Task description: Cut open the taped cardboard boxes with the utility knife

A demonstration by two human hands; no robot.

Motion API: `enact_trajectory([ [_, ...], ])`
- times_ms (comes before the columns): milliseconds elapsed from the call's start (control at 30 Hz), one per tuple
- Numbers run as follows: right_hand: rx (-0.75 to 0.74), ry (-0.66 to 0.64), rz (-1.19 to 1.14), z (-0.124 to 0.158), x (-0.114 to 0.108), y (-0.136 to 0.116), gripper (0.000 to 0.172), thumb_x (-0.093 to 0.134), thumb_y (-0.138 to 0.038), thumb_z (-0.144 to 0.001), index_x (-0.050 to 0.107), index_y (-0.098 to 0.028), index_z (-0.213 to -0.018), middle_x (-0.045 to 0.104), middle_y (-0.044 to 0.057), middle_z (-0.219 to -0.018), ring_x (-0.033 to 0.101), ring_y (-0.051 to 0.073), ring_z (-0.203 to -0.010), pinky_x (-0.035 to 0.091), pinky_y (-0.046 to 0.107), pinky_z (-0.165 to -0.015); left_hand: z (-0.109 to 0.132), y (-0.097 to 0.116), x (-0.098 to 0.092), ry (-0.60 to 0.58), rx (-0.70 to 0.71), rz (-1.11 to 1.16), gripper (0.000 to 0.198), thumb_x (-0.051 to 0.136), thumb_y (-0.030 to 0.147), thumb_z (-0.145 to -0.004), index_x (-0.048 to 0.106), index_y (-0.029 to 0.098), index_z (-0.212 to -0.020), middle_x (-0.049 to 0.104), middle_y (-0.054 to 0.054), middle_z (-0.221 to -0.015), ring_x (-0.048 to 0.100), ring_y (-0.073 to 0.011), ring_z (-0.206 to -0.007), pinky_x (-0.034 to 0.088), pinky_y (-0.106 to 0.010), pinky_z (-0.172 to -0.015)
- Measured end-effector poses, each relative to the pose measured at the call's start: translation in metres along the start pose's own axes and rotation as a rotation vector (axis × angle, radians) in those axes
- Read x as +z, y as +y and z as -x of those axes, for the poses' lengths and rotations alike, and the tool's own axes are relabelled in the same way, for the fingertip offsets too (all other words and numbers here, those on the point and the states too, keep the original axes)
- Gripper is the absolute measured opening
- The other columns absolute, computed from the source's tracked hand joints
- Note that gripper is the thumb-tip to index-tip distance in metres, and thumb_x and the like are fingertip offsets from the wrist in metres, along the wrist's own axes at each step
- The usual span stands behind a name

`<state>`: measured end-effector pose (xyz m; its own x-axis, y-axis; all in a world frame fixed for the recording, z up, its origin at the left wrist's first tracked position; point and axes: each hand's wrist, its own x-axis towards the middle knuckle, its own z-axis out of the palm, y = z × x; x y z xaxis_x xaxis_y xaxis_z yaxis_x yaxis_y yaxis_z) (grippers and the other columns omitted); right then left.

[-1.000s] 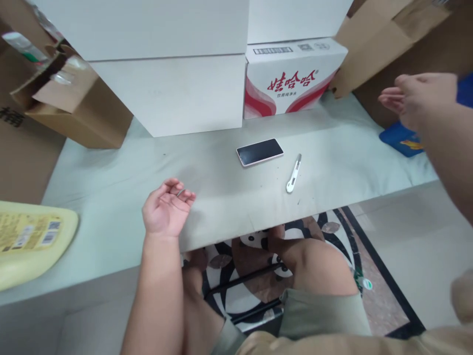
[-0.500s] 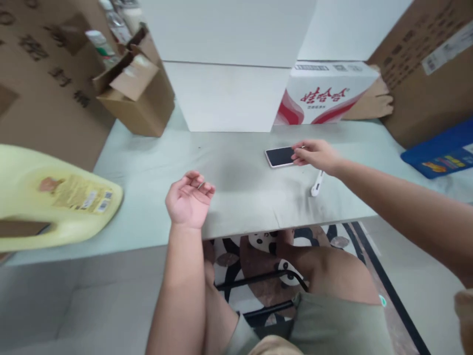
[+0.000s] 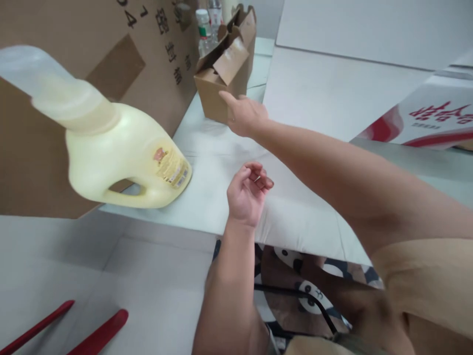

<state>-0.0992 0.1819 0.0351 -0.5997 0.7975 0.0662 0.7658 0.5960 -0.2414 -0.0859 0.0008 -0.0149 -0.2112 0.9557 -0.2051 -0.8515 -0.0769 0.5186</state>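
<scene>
My right hand (image 3: 247, 114) reaches across the table in front of the open cardboard box (image 3: 216, 98). Its index finger stretches out toward the box's front face, the other fingers are partly hidden, and nothing shows in it. Whether it touches the box I cannot tell. Nearer the table's front edge, my left hand (image 3: 247, 197) is turned palm up, with loosely curled fingers apart and an empty palm. Clear plastic bottles (image 3: 204, 32) stand in or behind the box.
A big pale yellow jug (image 3: 121, 148) with a handle stands on the table's left, before a large brown carton (image 3: 129, 69). White boxes (image 3: 332, 88) and a red-and-white carton (image 3: 428, 118) line the back. Red bars (image 3: 101, 333) show low on the left.
The view has swung left. My right hand has moved from the phone across to the cardboard box. My left hand keeps its palm-up pose. The phone and small white device are out of view.
</scene>
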Motion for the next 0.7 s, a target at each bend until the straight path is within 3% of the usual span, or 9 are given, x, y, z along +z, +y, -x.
enact_trajectory([
  [133,0.14,-0.017,0.025,-0.038,0.002,-0.014,0.078,0.065,-0.025,-0.095,0.029,-0.026,-0.164,0.025,0.022,-0.172,0.063,0.044,-0.133,0.05,0.061,-0.111,-0.002,0.004,-0.001,0.003,-0.018,0.002,0.014,0.059,0.031,-0.078,0.067,0.02,-0.076,0.057,-0.002,-0.071,0.058,-0.0119,-0.059,0.05,-0.029,-0.067],
  [200,0.175,-0.011,0.022,-0.044,0.002,-0.011,0.08,0.064,-0.028,-0.096,0.026,-0.022,-0.166,0.018,0.022,-0.175,0.057,0.045,-0.14,0.046,0.064,-0.115,-0.002,0.005,-0.002,0.001,-0.014,-0.003,0.013,0.059,0.031,-0.079,0.066,0.02,-0.077,0.057,-0.002,-0.072,0.058,-0.0121,-0.06,0.05,-0.03,-0.067],
  [367,0.11,0.089,-0.091,-0.019,0.005,0.013,0.078,0.056,-0.022,-0.094,0.024,-0.008,-0.165,0.031,0.021,-0.172,0.044,0.037,-0.153,0.041,0.052,-0.125,-0.003,0.001,-0.004,0.01,0.074,-0.057,0.011,0.063,0.031,-0.08,0.062,0.021,-0.079,0.055,0.0,-0.069,0.058,-0.0116,-0.059,0.049,-0.027,-0.064],
  [467,0.055,0.187,-0.204,0.03,0.007,0.033,0.074,0.054,-0.023,-0.093,0.031,-0.005,-0.162,0.041,0.022,-0.167,0.045,0.037,-0.152,0.037,0.053,-0.127,-0.004,-0.003,-0.005,0.21,0.274,-0.11,0.01,0.06,0.028,-0.082,0.055,0.021,-0.077,0.049,0.002,-0.065,0.052,-0.0105,-0.057,0.046,-0.025,-0.063],
  [567,0.01,0.305,-0.368,0.112,0.003,0.056,0.062,0.055,-0.033,-0.095,0.047,-0.019,-0.155,0.051,0.014,-0.161,0.047,0.036,-0.151,0.037,0.055,-0.127,-0.007,-0.003,-0.009,0.554,0.578,-0.196,0.011,0.054,0.022,-0.085,0.05,0.022,-0.074,0.048,0.003,-0.07,0.056,-0.0099,-0.067,0.045,-0.022,-0.071],
  [600,0.019,0.359,-0.44,0.145,0.0,0.064,0.057,0.055,-0.038,-0.096,0.052,-0.024,-0.151,0.055,0.011,-0.158,0.048,0.034,-0.15,0.039,0.054,-0.126,-0.007,-0.003,-0.01,0.611,0.644,-0.241,0.01,0.054,0.023,-0.086,0.051,0.022,-0.077,0.052,0.002,-0.077,0.06,-0.0105,-0.076,0.045,-0.022,-0.076],
  [667,0.093,0.468,-0.572,0.211,-0.003,0.078,0.049,0.056,-0.047,-0.098,0.06,-0.029,-0.143,0.061,0.011,-0.152,0.054,0.033,-0.145,0.043,0.051,-0.124,-0.008,-0.005,-0.01,0.586,0.713,-0.369,0.005,0.056,0.028,-0.089,0.057,0.024,-0.088,0.061,0.0,-0.097,0.063,-0.0137,-0.102,0.045,-0.024,-0.088],
  [700,0.14,0.512,-0.62,0.242,-0.004,0.084,0.046,0.057,-0.049,-0.097,0.061,-0.03,-0.139,0.063,0.011,-0.148,0.058,0.033,-0.141,0.046,0.052,-0.122,-0.009,-0.008,-0.009,0.518,0.725,-0.426,0.009,0.059,0.032,-0.09,0.059,0.025,-0.095,0.064,-0.001,-0.108,0.062,-0.0157,-0.113,0.045,-0.026,-0.095],
])
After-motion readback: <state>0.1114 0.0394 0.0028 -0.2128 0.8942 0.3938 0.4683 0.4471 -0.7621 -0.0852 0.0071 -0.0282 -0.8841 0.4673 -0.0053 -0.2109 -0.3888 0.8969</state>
